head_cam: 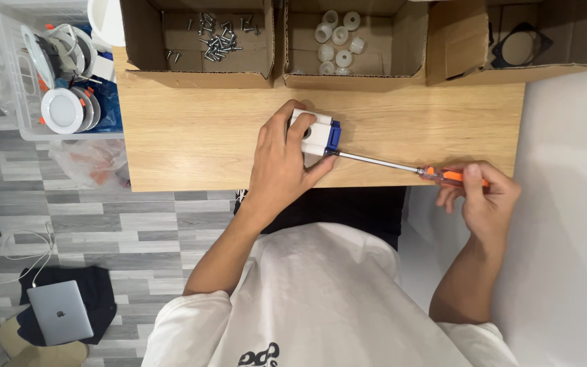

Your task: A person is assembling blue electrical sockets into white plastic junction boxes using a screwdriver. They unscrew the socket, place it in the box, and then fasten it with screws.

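The left hand point(281, 160) is clamping the white block point(315, 132) on the counter point(191, 136); the right hand point(487, 200), at four o'clock, is gripping the screwdriver point(409, 168), best kept level.

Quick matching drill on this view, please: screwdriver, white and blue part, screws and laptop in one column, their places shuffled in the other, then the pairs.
Things:
1. screwdriver
2. white and blue part
3. screws
4. laptop

Places:
A. on the floor, lower left of the view
B. in the right hand, tip at the part
C. in the leftmost cardboard box
D. under the left hand on the wooden table

Pairs: 1-B, 2-D, 3-C, 4-A
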